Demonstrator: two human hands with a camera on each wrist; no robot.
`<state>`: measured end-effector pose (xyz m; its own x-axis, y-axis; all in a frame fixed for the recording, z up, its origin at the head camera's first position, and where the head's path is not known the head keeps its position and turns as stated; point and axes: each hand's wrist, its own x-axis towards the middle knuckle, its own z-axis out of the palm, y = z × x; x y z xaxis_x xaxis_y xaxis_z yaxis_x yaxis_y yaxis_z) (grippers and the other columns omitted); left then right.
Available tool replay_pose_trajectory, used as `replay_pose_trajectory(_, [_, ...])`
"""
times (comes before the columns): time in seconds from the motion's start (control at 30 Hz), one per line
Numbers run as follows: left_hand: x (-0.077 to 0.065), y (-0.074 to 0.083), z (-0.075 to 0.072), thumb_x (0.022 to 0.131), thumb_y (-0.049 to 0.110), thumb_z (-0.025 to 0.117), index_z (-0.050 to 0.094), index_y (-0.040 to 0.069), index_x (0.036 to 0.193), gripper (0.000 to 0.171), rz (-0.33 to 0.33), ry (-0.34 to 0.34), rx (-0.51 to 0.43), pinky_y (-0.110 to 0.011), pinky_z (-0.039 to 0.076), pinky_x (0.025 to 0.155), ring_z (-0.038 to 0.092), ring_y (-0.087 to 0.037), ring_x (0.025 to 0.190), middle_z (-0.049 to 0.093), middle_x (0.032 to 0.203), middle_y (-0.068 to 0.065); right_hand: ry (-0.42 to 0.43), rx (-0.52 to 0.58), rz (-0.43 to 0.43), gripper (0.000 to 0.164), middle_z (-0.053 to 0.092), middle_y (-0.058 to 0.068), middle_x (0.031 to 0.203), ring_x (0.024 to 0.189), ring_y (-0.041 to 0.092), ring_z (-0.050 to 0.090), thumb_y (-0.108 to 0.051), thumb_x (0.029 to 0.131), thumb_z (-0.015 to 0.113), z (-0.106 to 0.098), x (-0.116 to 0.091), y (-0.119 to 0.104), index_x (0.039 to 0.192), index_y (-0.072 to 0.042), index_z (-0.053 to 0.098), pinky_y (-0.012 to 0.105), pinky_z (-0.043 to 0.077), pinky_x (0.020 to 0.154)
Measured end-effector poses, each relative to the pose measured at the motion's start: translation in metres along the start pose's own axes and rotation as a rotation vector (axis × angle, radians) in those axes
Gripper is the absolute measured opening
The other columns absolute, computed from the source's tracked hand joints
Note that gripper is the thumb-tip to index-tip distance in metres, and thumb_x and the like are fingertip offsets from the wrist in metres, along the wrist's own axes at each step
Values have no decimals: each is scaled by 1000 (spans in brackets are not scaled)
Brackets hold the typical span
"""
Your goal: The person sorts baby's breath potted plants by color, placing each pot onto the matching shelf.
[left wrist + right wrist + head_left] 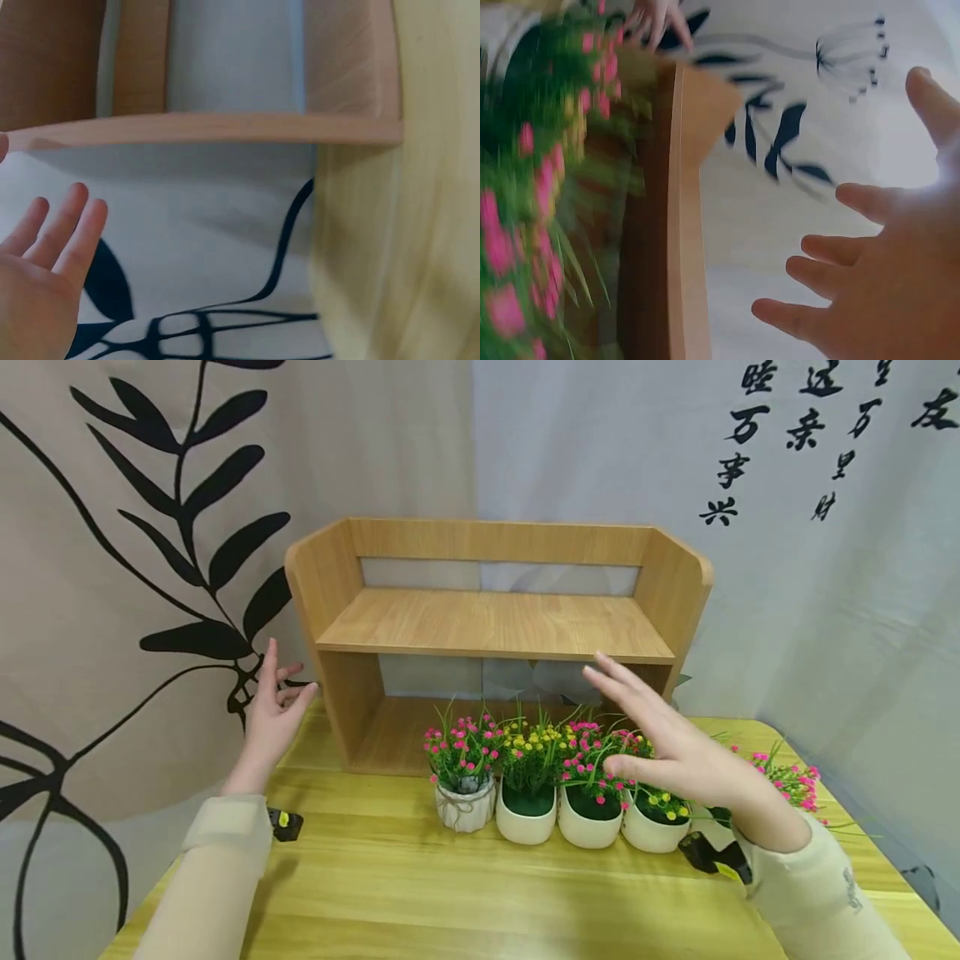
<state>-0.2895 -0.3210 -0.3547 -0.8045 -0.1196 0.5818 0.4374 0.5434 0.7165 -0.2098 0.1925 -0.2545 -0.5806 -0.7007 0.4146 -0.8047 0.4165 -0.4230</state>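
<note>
A two-tier wooden shelf (487,620) stands on the table. My left hand (272,727) is raised beside the shelf's left side panel, fingers extended and holding nothing. In the left wrist view, that hand (37,300) is apart from the panel's edge. Above the row of potted flowers, my right hand (693,760) is spread with nothing in its grasp. The right wrist view also shows this hand (892,277) with its fingers apart. A textured pot with a string bow (465,810) heads the row at the left. Several smooth white pots, including one (527,822), follow; my right arm partly hides those farther right.
The yellowish wood-grain table (450,902) carries everything. Behind it hangs a pale curtain (585,443) with black leaf prints and lettering. Dark wrist-camera units sit at both sleeves. Pink flowers (798,785) show beyond the right wrist, near the table's right edge.
</note>
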Motion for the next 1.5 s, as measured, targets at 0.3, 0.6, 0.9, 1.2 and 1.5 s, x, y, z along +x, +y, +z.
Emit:
replay_pose_trajectory(0.3, [-25, 5, 23, 95, 0, 59, 13, 20, 157, 80, -4, 93, -61, -10, 43, 76, 51, 7, 97, 50, 129, -28, -152, 171, -82, 82, 8, 0, 162, 147, 24, 11, -33, 90, 70, 62, 5, -20, 155, -21, 21, 58, 25, 110])
replay_pose_trajectory(0.6, [-23, -33, 46, 95, 9, 63, 23, 34, 155, 76, -35, 173, -18, -11, 43, 75, 59, -27, 108, 53, 131, -16, -247, 377, -123, 71, 22, 3, 159, 144, 24, 22, -33, 95, 63, 128, 4, -8, 153, -15, 27, 46, 28, 112])
replay_pose_trajectory(0.9, [-20, -34, 66, 95, 10, 62, 32, 32, 152, 68, 7, 255, 62, -8, 39, 73, 60, -36, 108, 52, 131, -19, -290, 692, 105, 66, 32, 14, 153, 138, 32, 34, -14, 97, 59, 190, -5, 10, 152, -3, 24, 42, 38, 107])
replay_pose_trajectory(1.2, [-18, -30, 61, 96, 7, 59, 27, 33, 153, 71, 6, 222, 193, -49, 55, 74, 62, -45, 99, 52, 130, -24, -90, 797, 345, 83, 9, 28, 156, 142, 44, 15, -25, 98, 59, 213, 2, 7, 153, 4, 5, 56, 24, 111])
replay_pose_trajectory(1.5, [-22, -34, 58, 96, 8, 60, 25, 35, 153, 73, -2, 210, 217, -57, 52, 77, 62, -45, 93, 54, 127, -23, 55, 838, 470, 86, -2, 28, 157, 143, 45, 4, -18, 95, 59, 228, 14, 3, 152, 5, -1, 57, 11, 113])
